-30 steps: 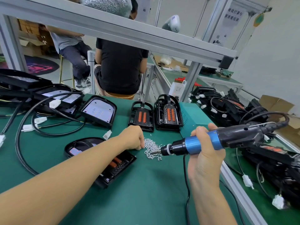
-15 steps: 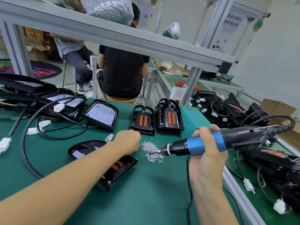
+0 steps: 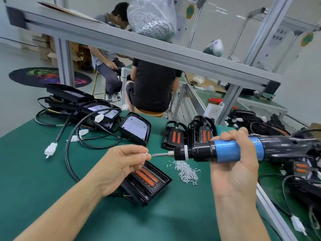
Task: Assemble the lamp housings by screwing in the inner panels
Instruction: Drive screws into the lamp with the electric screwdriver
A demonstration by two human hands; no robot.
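Green bench (image 3: 43, 180), left hand (image 3: 118, 169) now lifted, pinching screw (image 3: 146, 153)

Factory assembly line: green-matted workbench (image 3: 43, 180) under aluminium framing (image 3: 156, 51), lamp housings (image 3: 135, 129) in batches, loose screws (image 3: 186, 173), seated workers (image 3: 152, 86) beyond.

Lamp housing (image 3: 147, 183) on my table (image 3: 43, 180), front centre. Screw pile (image 3: 186, 173) just right of it. Two further housings (image 3: 189, 134) behind the pile. Cabled units (image 3: 90, 108) stacked rear left; more units (image 3: 298, 180) at right edge. Screw bag (image 3: 152, 21) on my overhead shelf (image 3: 199, 61).
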